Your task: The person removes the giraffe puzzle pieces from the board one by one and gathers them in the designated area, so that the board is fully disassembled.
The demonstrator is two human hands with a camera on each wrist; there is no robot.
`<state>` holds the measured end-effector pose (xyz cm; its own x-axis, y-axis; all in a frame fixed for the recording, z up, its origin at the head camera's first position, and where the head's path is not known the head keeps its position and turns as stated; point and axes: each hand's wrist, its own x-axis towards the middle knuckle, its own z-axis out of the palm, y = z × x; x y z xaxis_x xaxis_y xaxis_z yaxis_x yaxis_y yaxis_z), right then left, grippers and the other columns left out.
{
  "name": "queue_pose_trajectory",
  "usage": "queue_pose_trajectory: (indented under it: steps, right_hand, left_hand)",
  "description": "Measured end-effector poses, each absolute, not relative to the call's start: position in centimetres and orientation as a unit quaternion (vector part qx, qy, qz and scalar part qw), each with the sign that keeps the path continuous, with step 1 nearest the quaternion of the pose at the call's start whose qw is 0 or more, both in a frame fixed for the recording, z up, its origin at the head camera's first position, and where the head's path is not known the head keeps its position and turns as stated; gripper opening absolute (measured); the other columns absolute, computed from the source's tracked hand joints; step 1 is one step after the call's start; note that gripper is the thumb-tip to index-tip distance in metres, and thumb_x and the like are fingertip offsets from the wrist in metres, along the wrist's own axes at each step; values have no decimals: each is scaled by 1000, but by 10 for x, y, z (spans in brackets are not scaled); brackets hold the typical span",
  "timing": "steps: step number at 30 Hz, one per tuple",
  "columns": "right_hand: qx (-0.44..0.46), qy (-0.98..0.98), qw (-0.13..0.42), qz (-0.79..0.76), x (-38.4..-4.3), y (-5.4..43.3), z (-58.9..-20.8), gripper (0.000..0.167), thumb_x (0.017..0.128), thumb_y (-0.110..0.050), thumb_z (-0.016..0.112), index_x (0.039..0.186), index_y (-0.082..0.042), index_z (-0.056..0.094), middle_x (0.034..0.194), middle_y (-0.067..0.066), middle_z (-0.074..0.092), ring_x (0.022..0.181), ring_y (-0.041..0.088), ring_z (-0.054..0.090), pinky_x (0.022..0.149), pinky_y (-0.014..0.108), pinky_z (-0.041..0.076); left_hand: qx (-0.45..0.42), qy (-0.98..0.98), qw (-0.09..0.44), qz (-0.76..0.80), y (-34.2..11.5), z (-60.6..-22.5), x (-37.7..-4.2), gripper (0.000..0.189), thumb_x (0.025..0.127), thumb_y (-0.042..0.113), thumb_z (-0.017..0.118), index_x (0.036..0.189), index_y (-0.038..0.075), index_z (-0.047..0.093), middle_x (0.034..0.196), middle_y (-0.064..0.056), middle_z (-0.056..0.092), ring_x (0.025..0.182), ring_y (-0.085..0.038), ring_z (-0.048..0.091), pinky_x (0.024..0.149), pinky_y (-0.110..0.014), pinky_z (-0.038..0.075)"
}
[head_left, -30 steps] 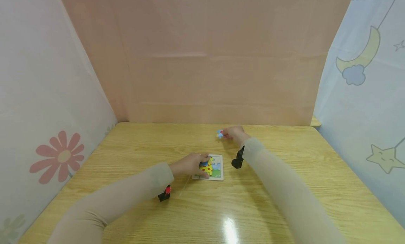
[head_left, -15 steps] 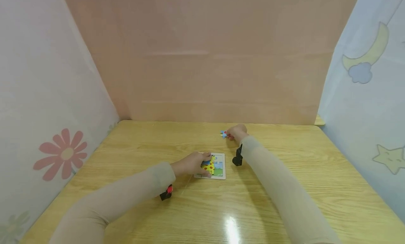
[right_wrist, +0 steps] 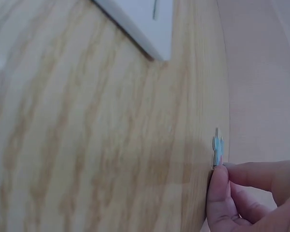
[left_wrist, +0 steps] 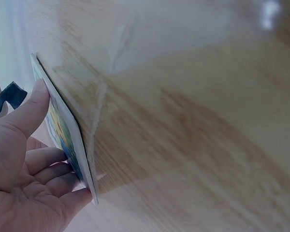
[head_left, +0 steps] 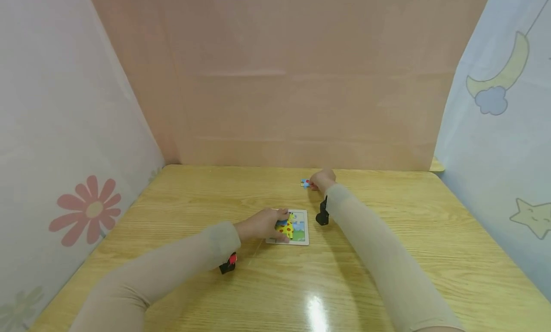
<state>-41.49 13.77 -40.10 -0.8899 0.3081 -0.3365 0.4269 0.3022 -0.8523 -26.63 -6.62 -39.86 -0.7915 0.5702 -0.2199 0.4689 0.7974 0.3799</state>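
A small jigsaw puzzle board (head_left: 303, 226) with a pale frame lies on the wooden table, showing a yellow giraffe with red spots against green and blue. My left hand (head_left: 261, 224) rests over its left side, thumb and fingers spread across the picture. Seen from the left wrist, the thumb (left_wrist: 36, 104) touches the frame and the other fingertips meet the board lower down. Farther back, my right hand (head_left: 323, 179) pinches a light-blue puzzle piece (head_left: 305, 183) with a red spot between thumb and forefinger. The right wrist view shows this puzzle piece (right_wrist: 218, 149) edge-on, close over the table.
The table (head_left: 206, 193) ends at a plain peach-brown backdrop (head_left: 275, 83). White cloth walls with a flower print (head_left: 93, 209) on the left and a moon print (head_left: 501, 69) on the right flank it. Black wrist mounts hang under both sleeves.
The head view has shifted slightly. The right hand has drawn its fingers together round the puzzle piece at the back, while the left hand stays on the board.
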Motion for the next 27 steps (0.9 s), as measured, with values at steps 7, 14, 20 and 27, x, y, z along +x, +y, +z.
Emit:
queue_pose_trajectory:
  steps: [7,14,20,27]
  right_hand:
    - [219,798,49,-559,-411,140,-400,36,82,6,68,117,12,61,64,9,62,42,10,58,54,21,56]
    - [178,765,83,-614,-402,140,-396,40,90,0,63,129,8,54,116,22,65,74,15,70,87,30,57]
    - [159,753,96,-631,-397,143,-394,42,92,1,60,132,9,50,120,23,63,79,17,70,92,30,55]
    - [166,745,98,-639,-397,151,-394,48,91,1,59,136,10,45,120,22,61,68,11,67,86,27,57]
  left_hand:
    - [285,933,158,152,-67,-401,-271,80,82,43,74,148,12,40,157,-2,31,145,-21,30,118,-36,28]
    - [269,936,165,157,-73,-402,-272,81,82,42,74,149,14,39,158,1,29,146,-19,28,119,-36,26]
    - [274,936,160,155,-73,-402,-272,81,82,44,73,148,14,39,158,0,30,146,-20,29,119,-37,27]
    - [282,935,158,148,-68,-401,-273,81,81,44,73,148,14,39,158,0,30,146,-20,29,119,-36,27]
